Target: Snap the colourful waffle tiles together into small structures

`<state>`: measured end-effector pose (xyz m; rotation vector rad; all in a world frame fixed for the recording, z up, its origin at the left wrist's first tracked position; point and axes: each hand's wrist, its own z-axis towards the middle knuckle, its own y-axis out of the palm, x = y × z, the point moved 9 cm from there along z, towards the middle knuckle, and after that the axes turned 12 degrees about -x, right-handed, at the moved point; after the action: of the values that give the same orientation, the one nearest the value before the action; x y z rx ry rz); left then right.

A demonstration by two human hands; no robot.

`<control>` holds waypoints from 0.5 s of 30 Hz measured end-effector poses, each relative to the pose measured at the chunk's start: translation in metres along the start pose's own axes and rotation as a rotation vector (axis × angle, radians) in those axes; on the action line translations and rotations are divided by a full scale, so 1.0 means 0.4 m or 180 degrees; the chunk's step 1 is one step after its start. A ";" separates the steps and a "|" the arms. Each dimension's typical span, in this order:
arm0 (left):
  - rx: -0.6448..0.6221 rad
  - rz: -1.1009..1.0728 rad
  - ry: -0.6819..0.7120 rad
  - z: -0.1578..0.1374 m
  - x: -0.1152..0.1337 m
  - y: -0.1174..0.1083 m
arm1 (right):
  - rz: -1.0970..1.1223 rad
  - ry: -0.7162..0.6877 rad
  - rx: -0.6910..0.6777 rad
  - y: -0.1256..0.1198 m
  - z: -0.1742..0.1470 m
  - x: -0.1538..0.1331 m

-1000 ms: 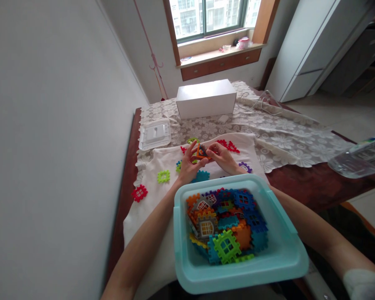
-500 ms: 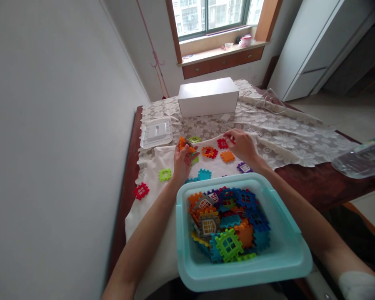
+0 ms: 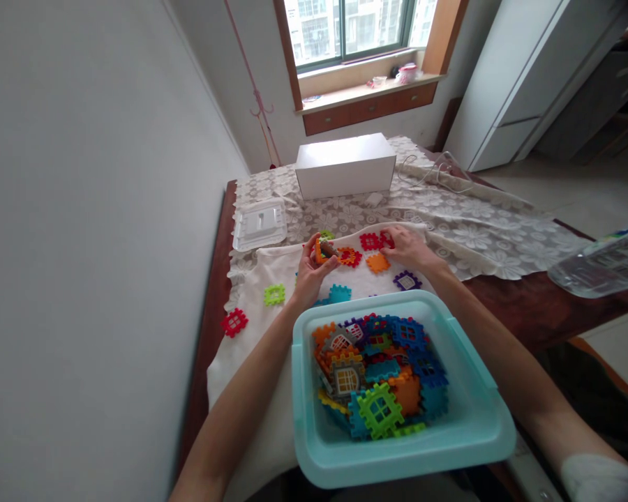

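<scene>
My left hand (image 3: 312, 275) is closed around a joined set of orange interlocking building tiles (image 3: 322, 251), held above the white cloth. Fingers of my right hand (image 3: 405, 246) pinch a red building tile (image 3: 386, 240), low over the cloth. Beside it lies another red window tile (image 3: 369, 241), with a flat orange tile (image 3: 377, 263) just nearer to me. Between the hands sits an orange and red piece (image 3: 350, 256). A purple tile with a white window (image 3: 407, 281) lies below my right hand. Closest to me stands a light teal bin (image 3: 476, 418) holding many mixed tiles.
On the left of the cloth (image 3: 262, 348) are a green tile (image 3: 275, 295) and a red tile (image 3: 235, 322). Behind them rests a white lid (image 3: 260, 224). A white box (image 3: 345, 171) stands at the back, and a clear plastic container (image 3: 596, 261) is at the right.
My left hand has turned the orange tiles and moved slightly right. My right hand has lowered its red tile beside the other red one. The view has shifted slightly.
</scene>
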<state>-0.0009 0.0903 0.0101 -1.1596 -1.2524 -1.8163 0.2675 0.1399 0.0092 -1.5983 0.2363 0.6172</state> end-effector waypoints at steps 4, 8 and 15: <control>0.0015 0.0400 0.0025 -0.006 0.005 0.003 | 0.0577 -0.0278 0.0263 -0.014 0.001 -0.041; -0.0034 0.0617 -0.0034 -0.010 0.008 0.010 | 0.2156 -0.0528 0.0210 0.005 -0.002 -0.108; -0.0219 0.0856 -0.0034 -0.001 0.006 0.025 | 0.3838 -0.0451 -0.0323 0.093 -0.026 -0.187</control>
<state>0.0066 0.0864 0.0158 -1.3087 -0.9922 -1.6648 0.1895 0.1094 0.0162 -1.3736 1.1059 1.6611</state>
